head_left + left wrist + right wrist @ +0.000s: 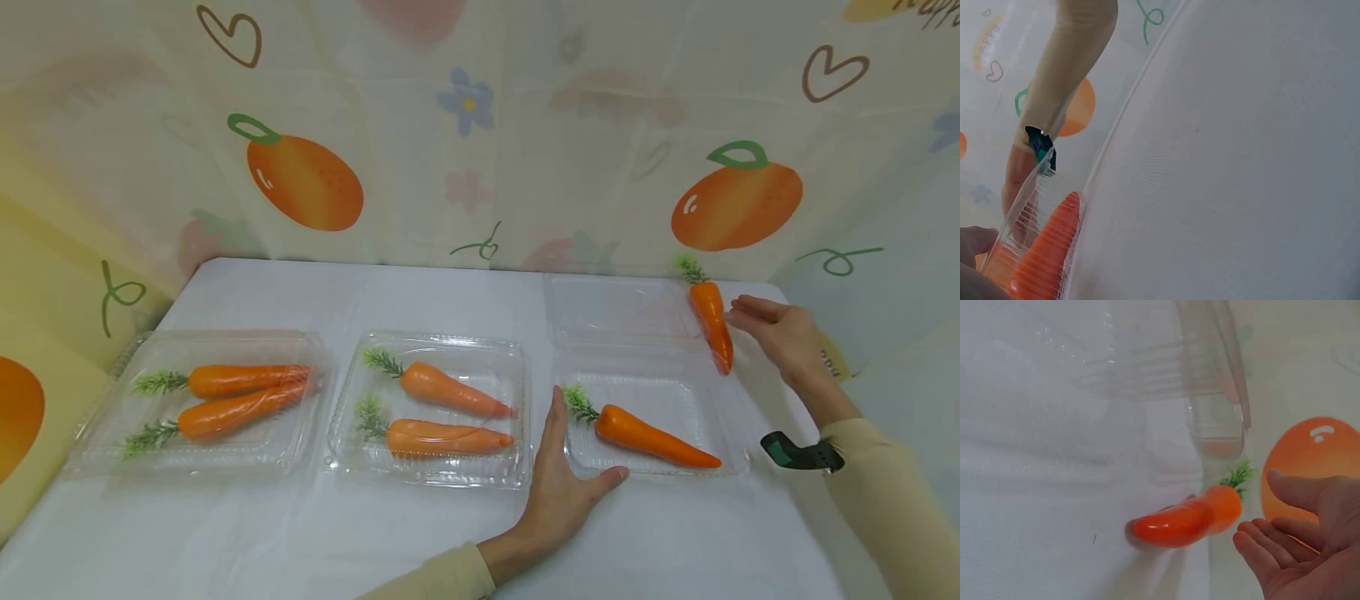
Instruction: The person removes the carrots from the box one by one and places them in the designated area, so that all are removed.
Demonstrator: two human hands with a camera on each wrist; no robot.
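Observation:
An open clear plastic clamshell box (678, 392) lies on the right part of the table with its lid (618, 304) folded back. Inside its base is one carrot (652, 433) with a green tuft. My left hand (558, 492) is at the box's front left corner, fingers straight along its side and thumb spread at the front edge. Another carrot (711, 321) lies at the right of the box, tuft toward the back. Just right of that carrot is my right hand (783, 337), and the right wrist view shows its fingers (1272, 550) loosely bent with nothing in them.
To the left stand two closed clamshell boxes: a middle box (427, 475) and a far-left box (217, 462), each with two carrots inside. A patterned cloth (420, 150) hangs behind the white table (420, 533). The right wrist wears a dark band (798, 454).

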